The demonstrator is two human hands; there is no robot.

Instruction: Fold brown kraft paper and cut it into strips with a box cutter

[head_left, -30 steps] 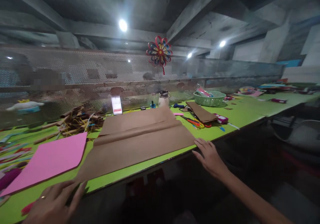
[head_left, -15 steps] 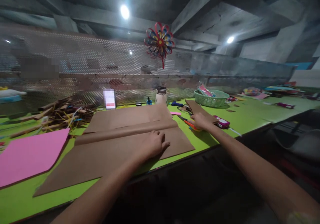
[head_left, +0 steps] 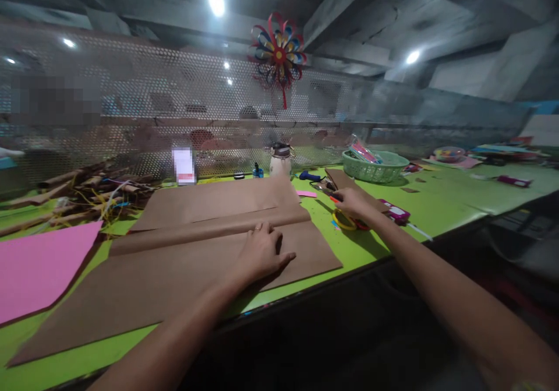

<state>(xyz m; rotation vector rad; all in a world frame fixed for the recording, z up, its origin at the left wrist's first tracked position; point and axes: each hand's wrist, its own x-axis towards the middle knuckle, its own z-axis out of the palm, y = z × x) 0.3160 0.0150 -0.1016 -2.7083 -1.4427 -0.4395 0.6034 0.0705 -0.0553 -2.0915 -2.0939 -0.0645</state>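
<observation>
A large sheet of brown paper (head_left: 183, 263) with a raised fold lies on the green table (head_left: 428, 204). My left hand (head_left: 262, 252) rests on it near its right end, fingers spread flat, a ring on one finger. My right hand (head_left: 354, 203) reaches to the right of the sheet and closes on the scissors (head_left: 345, 219) with orange and yellow handles, which lie on the green top. A narrower strip of brown paper (head_left: 345, 182) lies just behind that hand.
A pink sheet (head_left: 39, 266) lies at the left, sticks and strips (head_left: 87, 196) behind it. A green basket (head_left: 374, 166), a small bottle (head_left: 280, 159) and a pink box (head_left: 395, 210) stand toward the back right. A perforated metal screen (head_left: 131, 105) bounds the far side.
My left hand moved from the near left edge onto the brown sheet. My right hand went from the table's front edge out to the scissors and closed on them.
</observation>
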